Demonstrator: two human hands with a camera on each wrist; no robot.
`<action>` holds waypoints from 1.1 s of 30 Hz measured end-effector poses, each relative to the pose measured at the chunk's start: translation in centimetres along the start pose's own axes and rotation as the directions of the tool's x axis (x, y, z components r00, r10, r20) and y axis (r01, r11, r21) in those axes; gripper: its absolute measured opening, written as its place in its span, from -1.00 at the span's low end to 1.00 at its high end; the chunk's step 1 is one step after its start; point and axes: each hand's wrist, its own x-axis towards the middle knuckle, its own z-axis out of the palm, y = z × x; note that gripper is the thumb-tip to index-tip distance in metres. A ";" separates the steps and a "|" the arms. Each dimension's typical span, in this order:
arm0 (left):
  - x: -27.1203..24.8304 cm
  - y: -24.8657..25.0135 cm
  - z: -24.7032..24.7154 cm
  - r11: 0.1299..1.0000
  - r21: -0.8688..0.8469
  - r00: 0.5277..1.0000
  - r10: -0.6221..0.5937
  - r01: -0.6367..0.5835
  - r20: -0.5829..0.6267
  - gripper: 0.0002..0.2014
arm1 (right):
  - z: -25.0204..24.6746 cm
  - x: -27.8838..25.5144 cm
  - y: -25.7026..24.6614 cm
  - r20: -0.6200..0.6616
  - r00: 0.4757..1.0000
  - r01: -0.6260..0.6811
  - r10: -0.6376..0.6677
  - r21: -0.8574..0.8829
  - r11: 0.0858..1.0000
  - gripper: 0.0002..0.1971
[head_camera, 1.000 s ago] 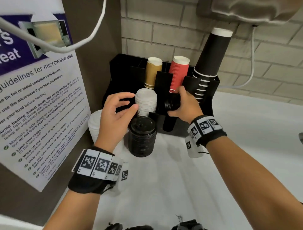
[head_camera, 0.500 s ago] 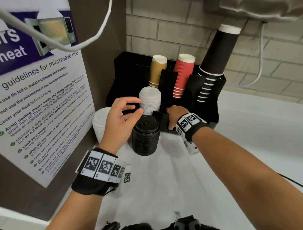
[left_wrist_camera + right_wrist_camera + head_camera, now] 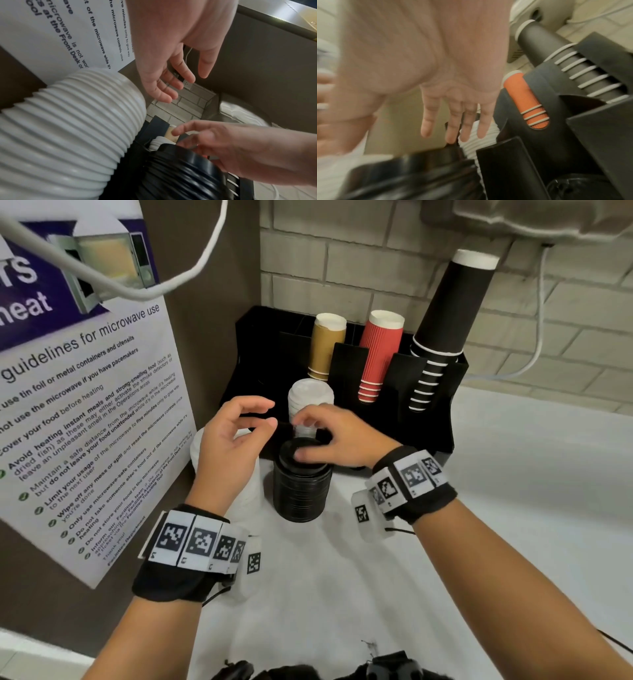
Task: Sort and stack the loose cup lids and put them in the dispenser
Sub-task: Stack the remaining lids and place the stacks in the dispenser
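Hovering now: right hand over black lid stack | left hand unchanged, empty

Black stack of cup lids upright on the white counter, near the black dispenser. Right hand over its top, fingers spread, thumb on the top lid. Left hand just left, loosely curled, holding nothing. White lid stack beyond, in the dispenser. Tan cups, red cups, black cups farther back. Microwave poster at left.
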 end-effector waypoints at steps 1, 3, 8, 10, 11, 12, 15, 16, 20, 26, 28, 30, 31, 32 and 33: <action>0.0 -0.1 -0.1 1.000 0.001 1.000 0.001 -0.001 -0.003 -0.80 | 0.5 -0.1 -0.3 0.097 0.995 -0.022 0.025 -0.031 0.999 -0.36; 0.0 -0.2 -0.2 1.000 0.004 1.000 -0.005 0.005 -0.001 -0.80 | 1.5 0.0 -0.3 0.173 0.983 -0.053 0.061 -0.055 0.997 -0.16; -0.2 -0.2 -0.3 1.000 0.019 1.000 -0.017 0.017 0.003 -0.82 | 2.7 0.4 0.1 0.177 0.981 -0.062 0.075 -0.075 0.995 -0.12; -0.2 -0.2 -0.2 1.000 0.020 1.000 -0.013 0.013 0.006 -0.81 | 2.9 0.4 0.2 0.171 0.983 -0.062 0.074 -0.073 0.995 -0.15; -0.2 -0.2 -0.2 1.000 0.019 1.000 -0.011 0.011 0.008 -0.81 | 3.0 0.4 0.2 0.168 0.983 -0.061 0.071 -0.067 0.996 -0.16; -0.2 -0.2 -0.2 1.000 0.017 1.000 -0.008 0.008 0.012 -0.81 | 3.0 0.4 0.2 0.161 0.985 -0.055 0.065 -0.061 0.997 -0.17; -0.3 -0.2 0.1 1.000 0.010 0.999 0.011 -0.011 0.034 -0.77 | 2.1 0.0 -0.1 0.041 0.999 -0.025 0.025 0.000 1.000 -0.22; -0.4 -0.2 0.2 1.000 0.015 0.999 0.014 -0.015 0.047 -0.75 | 1.6 -0.2 -0.2 -0.035 0.999 -0.001 0.003 0.057 0.998 -0.24; -0.7 -0.5 0.9 0.998 0.003 0.980 -0.062 0.063 0.188 -0.37 | -0.2 -1.7 -1.3 -0.227 0.974 0.124 -0.015 0.476 0.870 -0.36; -1.0 -0.4 2.4 0.969 -0.224 0.962 -0.040 0.104 0.271 -0.13 | -1.0 -3.3 -2.1 -0.188 0.982 0.147 -0.025 0.672 0.726 -0.43; -0.8 -0.5 2.4 0.964 -0.249 0.956 -0.023 0.099 0.291 -0.15 | -1.5 -3.8 -1.8 -0.152 0.988 0.125 -0.023 0.705 0.698 -0.43; -0.7 -0.5 2.4 0.960 -0.262 0.947 -0.006 0.095 0.321 -0.16 | -2.0 -4.3 -1.5 -0.127 0.992 0.108 -0.024 0.714 0.691 -0.43; -0.7 -0.4 2.5 0.961 -0.262 0.945 0.001 0.090 0.326 -0.18 | -2.1 -4.4 -1.4 -0.124 0.992 0.108 -0.027 0.716 0.690 -0.44; -0.8 -0.4 2.6 0.962 -0.261 0.946 0.006 0.084 0.325 -0.19 | -2.2 -4.6 -1.2 -0.123 0.992 0.109 -0.028 0.720 0.685 -0.44; -0.8 -0.4 2.8 0.962 -0.263 0.947 0.010 0.079 0.322 -0.19 | -2.2 -4.7 -1.1 -0.121 0.992 0.105 -0.024 0.730 0.675 -0.44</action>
